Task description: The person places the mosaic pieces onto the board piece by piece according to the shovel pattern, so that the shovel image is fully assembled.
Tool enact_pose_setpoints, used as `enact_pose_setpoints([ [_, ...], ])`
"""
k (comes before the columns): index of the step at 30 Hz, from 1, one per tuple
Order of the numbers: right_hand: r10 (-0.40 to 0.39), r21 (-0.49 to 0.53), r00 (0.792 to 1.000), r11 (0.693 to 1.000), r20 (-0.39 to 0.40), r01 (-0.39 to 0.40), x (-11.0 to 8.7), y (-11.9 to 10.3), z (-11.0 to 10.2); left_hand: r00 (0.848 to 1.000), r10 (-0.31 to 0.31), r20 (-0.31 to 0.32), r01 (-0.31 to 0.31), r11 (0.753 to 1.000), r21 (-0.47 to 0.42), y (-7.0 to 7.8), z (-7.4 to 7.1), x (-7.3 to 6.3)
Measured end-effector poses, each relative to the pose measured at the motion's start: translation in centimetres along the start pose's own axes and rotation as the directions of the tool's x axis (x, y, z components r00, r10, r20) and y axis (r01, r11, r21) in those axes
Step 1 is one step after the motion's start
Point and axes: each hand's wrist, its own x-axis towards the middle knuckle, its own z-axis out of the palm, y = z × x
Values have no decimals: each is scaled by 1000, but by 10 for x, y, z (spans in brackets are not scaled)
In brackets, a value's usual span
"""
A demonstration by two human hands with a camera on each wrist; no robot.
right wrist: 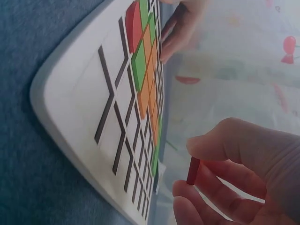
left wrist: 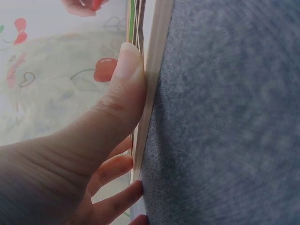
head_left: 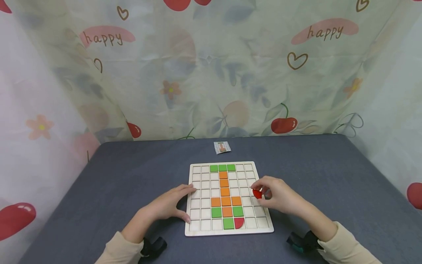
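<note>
A white wooden grid board [head_left: 201,233] lies flat on the table, with green, orange and red tiles set in its squares. My left hand [head_left: 167,206] rests along the board's left edge, thumb and fingertips touching the rim, fingers mostly straight. Over the right edge of the board, my right hand [head_left: 281,194] pinches a small red tile [head_left: 257,194] between thumb and fingers; the right wrist view shows this tile [right wrist: 192,170] edge-on. A red quarter-round tile [head_left: 239,222] sits in the bottom row, right of a green tile [head_left: 228,223].
A small printed card [head_left: 222,147] with a grid pattern lies beyond the board. The dark grey table [head_left: 148,161] ends at a patterned curtain [head_left: 211,73] behind and at both sides. Black wrist straps [head_left: 154,248] show at the sleeves.
</note>
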Motion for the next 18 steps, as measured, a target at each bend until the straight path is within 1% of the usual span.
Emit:
enact_pose_setpoints([
  [4, -5, -3, 1000, 1000, -5, 5, 0, -4, 2, 1000, -1, 3, 1, 1000, -4, 0, 0, 1],
  [8, -19, 24, 1000, 1000, -4, 19, 0, -9, 5, 1000, 1, 4, -1, 1000, -6, 0, 0, 1],
  [18, -60, 91, 997, 994, 42, 56, 3, -20, 13, 1000, 14, -3, -14, 1000, 0, -1, 1, 0],
])
